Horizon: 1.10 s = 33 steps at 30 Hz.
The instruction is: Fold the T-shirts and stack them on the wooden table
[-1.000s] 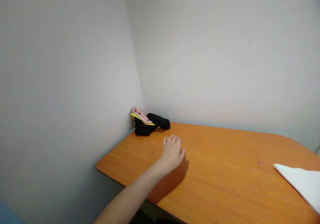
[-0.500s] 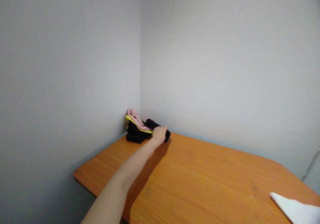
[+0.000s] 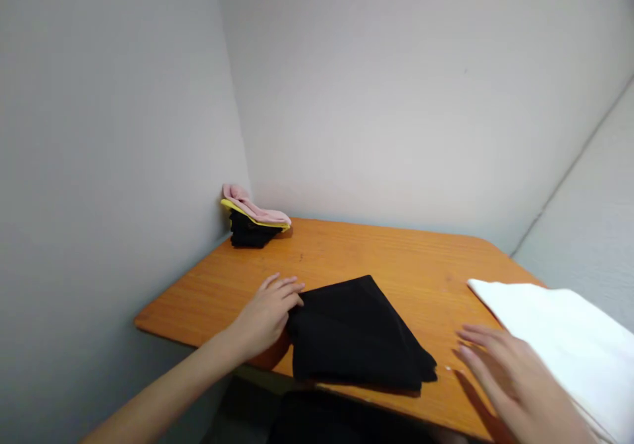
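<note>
A long orange wooden table [image 3: 376, 252] with a grained top fills a corner between pale grey walls [image 3: 109, 133]. Every place here is given from that table.

On the right end of the table lies a large white folded sheet of cloth [image 3: 559, 345], its pointed corner aimed toward the table's middle and its far part running out of the picture.

At the near edge of the table, about the middle of its length, lies a black folded cloth [image 3: 351, 335], roughly triangular, with one point toward the back of the table and its lower corner reaching just to the near edge.

In the far left corner of the table, against the walls, sits a small stack of folded cloths [image 3: 253, 221]: black at the bottom, a thin yellow layer over it, pink on top. It is well apart from the black folded cloth.

The left hand [image 3: 265, 315] rests over the near left part of the table, fingers spread and loosely stretched, fingertips touching the left edge of the black folded cloth; it grips nothing.

The right hand [image 3: 515, 378] hovers over the near right part of the table, flat and spread, between the black folded cloth and the white sheet, just beside the sheet's near edge, holding nothing.
</note>
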Each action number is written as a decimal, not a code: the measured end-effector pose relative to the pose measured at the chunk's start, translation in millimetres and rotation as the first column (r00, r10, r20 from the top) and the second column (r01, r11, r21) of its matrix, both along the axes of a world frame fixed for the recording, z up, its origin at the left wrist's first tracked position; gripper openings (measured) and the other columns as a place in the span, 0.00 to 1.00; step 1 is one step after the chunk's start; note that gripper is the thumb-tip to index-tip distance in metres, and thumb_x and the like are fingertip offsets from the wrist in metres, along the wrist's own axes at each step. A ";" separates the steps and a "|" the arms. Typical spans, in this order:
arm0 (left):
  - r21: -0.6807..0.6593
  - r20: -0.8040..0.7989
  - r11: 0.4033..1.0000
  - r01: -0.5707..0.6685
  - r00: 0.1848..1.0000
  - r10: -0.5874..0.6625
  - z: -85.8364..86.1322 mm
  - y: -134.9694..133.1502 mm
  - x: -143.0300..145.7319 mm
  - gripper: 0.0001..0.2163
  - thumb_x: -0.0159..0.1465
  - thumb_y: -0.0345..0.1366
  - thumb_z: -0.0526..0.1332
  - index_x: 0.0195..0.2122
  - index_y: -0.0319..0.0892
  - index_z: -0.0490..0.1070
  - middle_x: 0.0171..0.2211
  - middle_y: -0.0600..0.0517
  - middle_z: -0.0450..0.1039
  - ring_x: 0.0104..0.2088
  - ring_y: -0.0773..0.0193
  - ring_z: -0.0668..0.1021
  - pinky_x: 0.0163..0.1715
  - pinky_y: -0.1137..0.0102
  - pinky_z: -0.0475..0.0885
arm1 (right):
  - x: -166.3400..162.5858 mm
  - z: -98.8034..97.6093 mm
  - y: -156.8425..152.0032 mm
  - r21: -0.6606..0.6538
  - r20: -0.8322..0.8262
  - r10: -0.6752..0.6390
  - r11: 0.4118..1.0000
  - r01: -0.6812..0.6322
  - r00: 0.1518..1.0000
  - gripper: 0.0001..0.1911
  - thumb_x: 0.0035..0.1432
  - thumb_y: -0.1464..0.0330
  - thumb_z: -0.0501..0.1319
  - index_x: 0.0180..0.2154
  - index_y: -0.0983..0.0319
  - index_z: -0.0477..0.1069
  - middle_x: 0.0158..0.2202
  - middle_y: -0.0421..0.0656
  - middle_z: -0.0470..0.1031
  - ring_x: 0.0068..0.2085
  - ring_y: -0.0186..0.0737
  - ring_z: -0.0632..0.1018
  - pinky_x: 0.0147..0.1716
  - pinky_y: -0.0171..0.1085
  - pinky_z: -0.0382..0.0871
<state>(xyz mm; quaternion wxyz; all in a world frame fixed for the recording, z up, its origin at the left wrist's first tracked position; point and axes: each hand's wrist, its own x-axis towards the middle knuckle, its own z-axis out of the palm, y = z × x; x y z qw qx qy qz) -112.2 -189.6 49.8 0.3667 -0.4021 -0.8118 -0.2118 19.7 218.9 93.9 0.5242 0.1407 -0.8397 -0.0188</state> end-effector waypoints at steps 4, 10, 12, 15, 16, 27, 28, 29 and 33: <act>0.083 -0.002 0.983 0.161 0.987 -0.161 -3.2 40.2 57.8 0.17 0.64 0.23 0.49 0.47 0.46 0.70 0.50 0.51 0.71 0.52 0.62 0.71 0.55 0.62 0.64 | -16.1 -35.5 -71.9 -0.081 0.229 0.040 0.997 -0.022 0.973 0.21 0.66 0.51 0.50 0.34 0.59 0.71 0.36 0.47 0.71 0.40 0.47 0.72 0.43 0.49 0.67; 0.090 0.029 0.994 0.061 0.998 -0.064 -33.6 111.9 105.4 0.19 0.63 0.55 0.58 0.38 0.42 0.71 0.35 0.47 0.72 0.39 0.53 0.73 0.40 0.58 0.71 | -3.2 -59.4 -98.4 -0.366 0.359 0.326 0.911 -0.189 0.875 0.17 0.67 0.57 0.51 0.43 0.59 0.72 0.45 0.47 0.71 0.48 0.46 0.71 0.51 0.46 0.66; 0.152 0.032 0.987 -0.041 0.999 0.037 -42.5 128.8 103.3 0.24 0.57 0.58 0.62 0.38 0.39 0.71 0.35 0.45 0.71 0.40 0.49 0.73 0.41 0.54 0.71 | 6.1 -60.4 -99.7 -0.444 0.412 0.487 0.845 -0.298 0.770 0.18 0.69 0.58 0.48 0.50 0.57 0.71 0.51 0.46 0.69 0.54 0.43 0.69 0.55 0.43 0.64; 0.209 0.042 0.974 -0.090 0.996 0.083 -49.0 137.6 100.1 0.14 0.61 0.46 0.62 0.40 0.39 0.71 0.38 0.44 0.71 0.42 0.49 0.72 0.44 0.53 0.70 | 13.7 -61.2 -103.5 -0.508 0.432 0.563 0.797 -0.325 0.705 0.18 0.68 0.58 0.50 0.50 0.57 0.71 0.52 0.45 0.68 0.54 0.42 0.69 0.55 0.40 0.64; 0.224 0.059 0.972 -0.077 0.996 0.065 -49.5 136.2 100.5 0.09 0.62 0.41 0.60 0.39 0.40 0.71 0.38 0.45 0.71 0.42 0.51 0.72 0.44 0.55 0.70 | 13.9 -62.4 -105.0 -0.526 0.426 0.547 0.798 -0.294 0.721 0.17 0.67 0.57 0.51 0.49 0.58 0.70 0.49 0.46 0.69 0.51 0.42 0.71 0.52 0.40 0.66; 0.585 0.221 0.779 0.225 0.880 -0.420 -57.6 95.3 117.2 0.12 0.68 0.39 0.53 0.38 0.43 0.76 0.39 0.47 0.76 0.40 0.59 0.76 0.44 0.67 0.71 | 7.6 -77.5 -129.6 -0.490 0.445 0.413 0.855 -0.169 0.795 0.15 0.64 0.56 0.51 0.32 0.60 0.62 0.28 0.38 0.64 0.30 0.36 0.68 0.31 0.35 0.62; 0.644 0.231 0.736 0.208 0.865 -0.446 -58.3 87.8 115.1 0.13 0.68 0.40 0.53 0.40 0.43 0.76 0.41 0.47 0.76 0.41 0.59 0.76 0.45 0.67 0.71 | 9.6 -72.6 -127.0 -0.524 0.430 0.445 0.832 -0.184 0.786 0.16 0.64 0.55 0.52 0.32 0.60 0.61 0.27 0.37 0.62 0.29 0.36 0.67 0.29 0.34 0.61; 0.707 0.238 0.687 0.170 0.857 -0.458 -58.0 78.2 111.8 0.13 0.68 0.41 0.53 0.42 0.42 0.76 0.43 0.47 0.76 0.43 0.59 0.76 0.47 0.67 0.71 | 12.4 -65.3 -122.4 -0.556 0.397 0.471 0.806 -0.202 0.787 0.16 0.63 0.54 0.53 0.31 0.59 0.60 0.27 0.37 0.62 0.29 0.36 0.67 0.28 0.34 0.61; 0.891 0.224 0.454 -0.028 0.895 -0.385 -42.2 20.1 92.1 0.19 0.64 0.47 0.56 0.50 0.40 0.72 0.49 0.46 0.74 0.54 0.54 0.73 0.56 0.62 0.66 | 34.5 -12.2 -86.8 -0.575 0.190 0.461 0.768 -0.282 0.867 0.16 0.60 0.52 0.55 0.32 0.58 0.64 0.29 0.41 0.68 0.33 0.41 0.71 0.34 0.37 0.67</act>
